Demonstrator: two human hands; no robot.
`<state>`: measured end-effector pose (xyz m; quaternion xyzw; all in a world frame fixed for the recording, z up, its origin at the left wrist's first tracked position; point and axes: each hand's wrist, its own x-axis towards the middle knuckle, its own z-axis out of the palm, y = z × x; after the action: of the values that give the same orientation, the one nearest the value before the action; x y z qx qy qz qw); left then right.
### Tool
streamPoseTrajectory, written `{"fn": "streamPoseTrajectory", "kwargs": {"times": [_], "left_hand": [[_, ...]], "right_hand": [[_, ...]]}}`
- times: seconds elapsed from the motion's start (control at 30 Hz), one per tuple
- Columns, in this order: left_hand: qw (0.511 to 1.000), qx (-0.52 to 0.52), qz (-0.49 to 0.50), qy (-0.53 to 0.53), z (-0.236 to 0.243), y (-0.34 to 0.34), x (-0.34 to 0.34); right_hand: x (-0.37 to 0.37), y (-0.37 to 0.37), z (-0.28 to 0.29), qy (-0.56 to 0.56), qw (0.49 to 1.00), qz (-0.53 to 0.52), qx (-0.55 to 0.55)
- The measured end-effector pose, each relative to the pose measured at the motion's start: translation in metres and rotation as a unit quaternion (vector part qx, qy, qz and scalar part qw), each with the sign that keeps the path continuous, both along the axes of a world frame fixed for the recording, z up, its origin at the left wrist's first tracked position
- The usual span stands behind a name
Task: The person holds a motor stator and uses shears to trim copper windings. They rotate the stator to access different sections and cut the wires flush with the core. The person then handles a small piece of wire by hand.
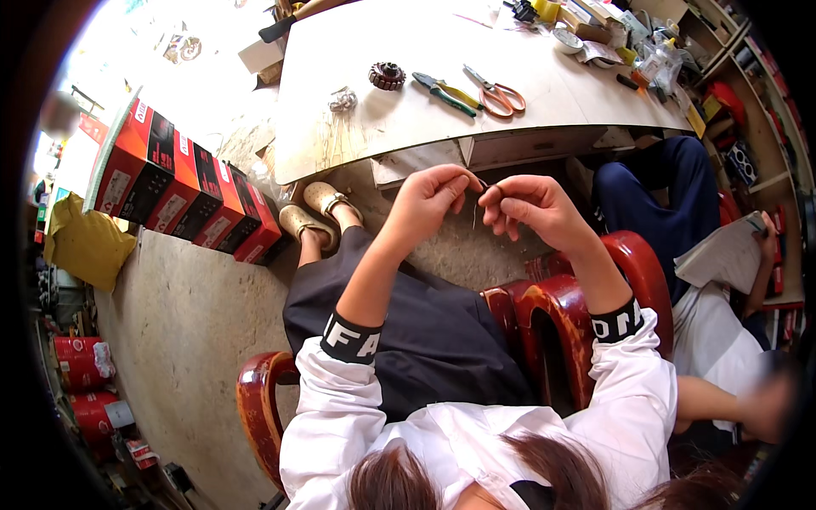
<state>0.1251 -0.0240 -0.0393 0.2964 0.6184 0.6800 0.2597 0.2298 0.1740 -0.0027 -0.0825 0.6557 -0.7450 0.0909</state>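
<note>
My left hand (432,197) and my right hand (534,209) are raised over my lap, in front of the table edge. Both pinch a thin dark wire-like strand (485,184) stretched across the short gap between them. A fine loose end hangs below it; whether it is wire or thread is too small to tell. On the table (340,51) beyond lie a round toothed motor stator (388,76), pliers with green and yellow handles (448,93), orange-handled scissors (498,93) and a small crumpled clear bundle (342,99).
Red and black boxes (183,183) stand in a row at the left. A person in blue trousers (659,183) sits close at my right, holding papers (718,251). Red wooden chair arms (265,399) flank me. Bottles and cartons (612,38) crowd the table's far right.
</note>
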Motion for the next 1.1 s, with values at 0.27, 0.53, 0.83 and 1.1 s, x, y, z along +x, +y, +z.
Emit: {"fn": "streamPoseTrajectory", "kwargs": {"times": [0.27,0.53,0.83,1.1], "left_hand": [[0.988,-0.103,-0.007,0.115,0.003,0.014,0.032],[0.929,-0.192,0.005,0.315,0.029,0.008,0.033],[0.868,-0.249,0.036,0.428,0.030,0.001,0.017],[0.909,-0.140,0.101,0.378,0.021,-0.002,0.004]], "right_hand": [[-0.007,-0.007,-0.011,0.048,0.985,-0.122,-0.111],[-0.004,-0.015,-0.006,0.152,0.976,-0.118,0.099],[-0.002,-0.003,-0.009,0.221,0.857,-0.068,0.460],[0.003,0.000,0.009,-0.038,0.979,0.073,0.187]]}}
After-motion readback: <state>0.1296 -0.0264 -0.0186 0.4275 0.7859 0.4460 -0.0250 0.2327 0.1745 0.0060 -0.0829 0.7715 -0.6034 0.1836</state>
